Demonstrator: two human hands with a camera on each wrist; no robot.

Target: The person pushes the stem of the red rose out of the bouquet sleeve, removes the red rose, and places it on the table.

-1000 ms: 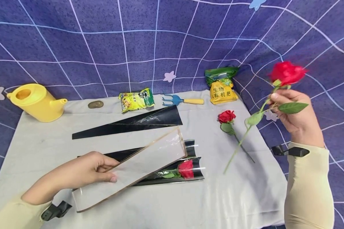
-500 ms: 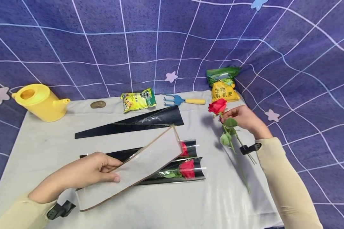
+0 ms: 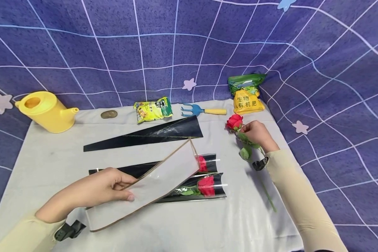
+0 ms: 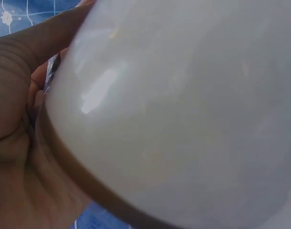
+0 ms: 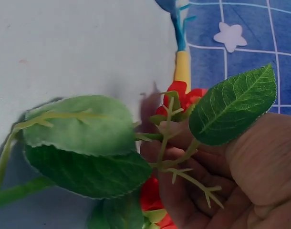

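My left hand point(image 3: 105, 187) grips a white flower sleeve with brown edging point(image 3: 157, 183) between thumb and fingers; the sleeve fills most of the left wrist view. It lies slanted above two black sleeves, each with a red rose point(image 3: 206, 185) showing at its wide end. My right hand point(image 3: 256, 133) pinches the stem of a red artificial rose point(image 3: 234, 121) just below its bloom. Long and green, that stem slopes down toward the table front. In the right wrist view, leaves point(image 5: 78, 126) cover part of the stem, and a second red bloom point(image 5: 152, 195) shows below the fingers.
A black sleeve point(image 3: 145, 134) lies flat behind the others. Along the back stand a yellow watering can point(image 3: 51, 113), a brown stone-like piece point(image 3: 109, 114), a yellow-green packet point(image 3: 153, 110), a blue hand fork point(image 3: 195, 110) and a yellow fertilizer bag point(image 3: 248, 99). Purple cloth walls surround the table.
My right hand has come down and leftward with a rose, from raised at the right to beside the other rose on the table. The left hand and white sleeve have barely moved.
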